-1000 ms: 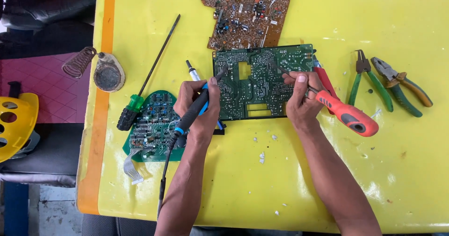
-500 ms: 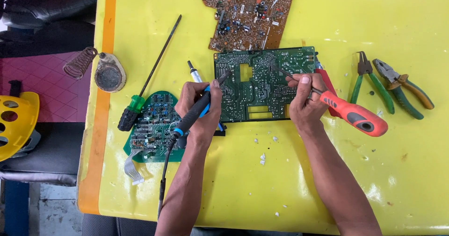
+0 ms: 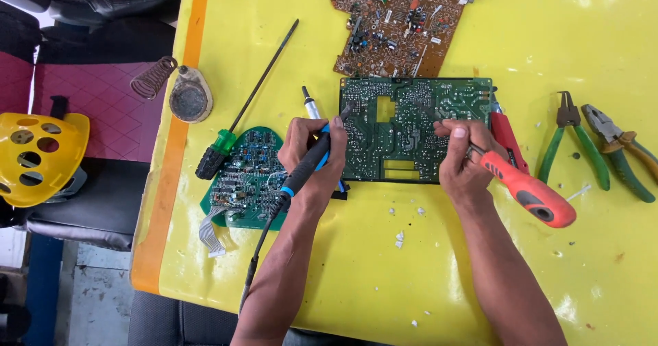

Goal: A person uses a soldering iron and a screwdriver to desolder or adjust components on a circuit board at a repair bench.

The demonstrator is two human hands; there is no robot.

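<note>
Since a second ago the right hand (image 3: pixel 460 155) has lifted its orange-handled tool (image 3: pixel 526 189) onto the green circuit board (image 3: pixel 411 130) at frame centre, while the left hand (image 3: pixel 312 150), closed around the soldering iron (image 3: pixel 305 168), could scorch neighbouring joints if its tip slips.

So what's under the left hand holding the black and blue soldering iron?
Under the left hand lies a blue-handled tool, only its metal tip showing; its handle is mostly covered, near the green board.

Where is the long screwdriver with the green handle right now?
In the head view, the screwdriver lies slanted on the yellow table, left of the left hand, between the soldering iron stand and the rounded green circuit board.
</note>
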